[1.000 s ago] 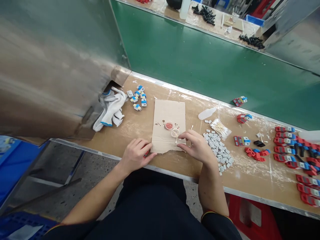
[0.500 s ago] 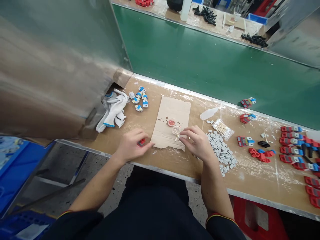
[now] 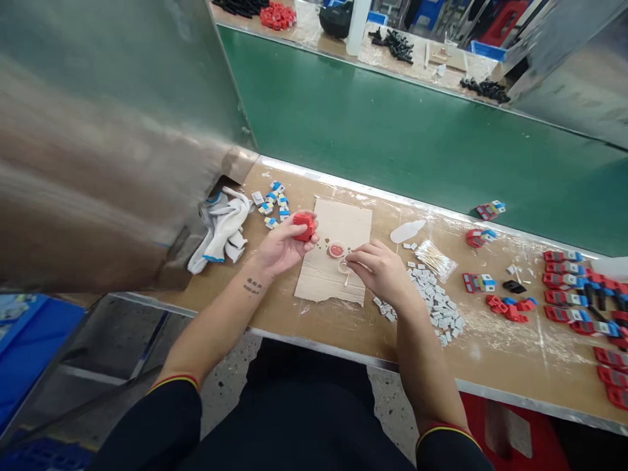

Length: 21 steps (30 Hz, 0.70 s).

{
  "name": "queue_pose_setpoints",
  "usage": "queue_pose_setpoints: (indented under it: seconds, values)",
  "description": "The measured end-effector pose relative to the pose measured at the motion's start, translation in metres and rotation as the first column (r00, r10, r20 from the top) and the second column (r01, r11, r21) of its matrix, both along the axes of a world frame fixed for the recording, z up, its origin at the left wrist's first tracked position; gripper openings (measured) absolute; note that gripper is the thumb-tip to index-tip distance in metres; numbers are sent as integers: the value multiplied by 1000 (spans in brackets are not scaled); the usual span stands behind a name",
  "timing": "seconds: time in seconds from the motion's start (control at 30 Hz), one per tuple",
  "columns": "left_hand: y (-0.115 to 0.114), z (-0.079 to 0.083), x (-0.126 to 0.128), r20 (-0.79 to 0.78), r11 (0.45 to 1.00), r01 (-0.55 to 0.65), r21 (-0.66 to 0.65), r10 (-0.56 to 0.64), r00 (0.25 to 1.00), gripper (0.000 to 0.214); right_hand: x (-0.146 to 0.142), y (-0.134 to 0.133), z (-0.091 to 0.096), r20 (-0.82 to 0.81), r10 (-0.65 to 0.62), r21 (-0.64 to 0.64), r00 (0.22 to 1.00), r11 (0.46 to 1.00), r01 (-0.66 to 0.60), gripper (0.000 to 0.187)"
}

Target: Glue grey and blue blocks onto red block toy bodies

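While your left hand (image 3: 282,245) is lifted over the left edge of the cardboard sheet (image 3: 338,219), near the middle of the frame, its grip is closed on a red part (image 3: 305,226), with the thumb on one side and the fingers on the other. Your right hand (image 3: 380,271) lies low on the cardboard, just right of centre. Its fingertips are pressed together on a thin stick (image 3: 346,279), and the end of the stick is at a small clear cap (image 3: 343,266). Just beside this cap stands a red-filled cap (image 3: 336,249).

Rows of red-and-blue pieces (image 3: 564,297) lie at the right edge of the frame on the worktop (image 3: 490,353), and they look finished to me. A heap of grey tiles (image 3: 434,297) right of your hand and the blue-and-white bits (image 3: 272,203) at upper left of the cardboard are loose. So I judge that a good share is done and much remains. The red part in your hand looks bare, though it is small to tell.
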<state>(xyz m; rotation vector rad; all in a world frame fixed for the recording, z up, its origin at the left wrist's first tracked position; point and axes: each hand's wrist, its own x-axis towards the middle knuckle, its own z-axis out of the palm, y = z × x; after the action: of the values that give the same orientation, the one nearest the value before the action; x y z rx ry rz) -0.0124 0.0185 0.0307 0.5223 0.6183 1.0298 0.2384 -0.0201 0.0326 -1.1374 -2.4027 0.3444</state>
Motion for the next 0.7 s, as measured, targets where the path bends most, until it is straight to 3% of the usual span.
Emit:
queue_pose_setpoints:
  seconds: [0.2,0.37,0.53,0.7]
  values:
    - [-10,-13,-1,58,1000,-6,-29,8,998,28,-5,-5,-14,-166,-53,82,985,994,67,13]
    - [-15,-18,4,122,999,-50,16,48,991,55,-4,-9,-17,-243,-65,94,968,991,91,14]
    - [-17,-15,3,85,999,-38,13,37,996,48,-4,-11,-17,-274,-77,67,959,993,99,16]
    - [-17,-13,6,12,997,-77,-12,77,997,60,-6,-12,-18,-286,-61,49,956,996,79,15]
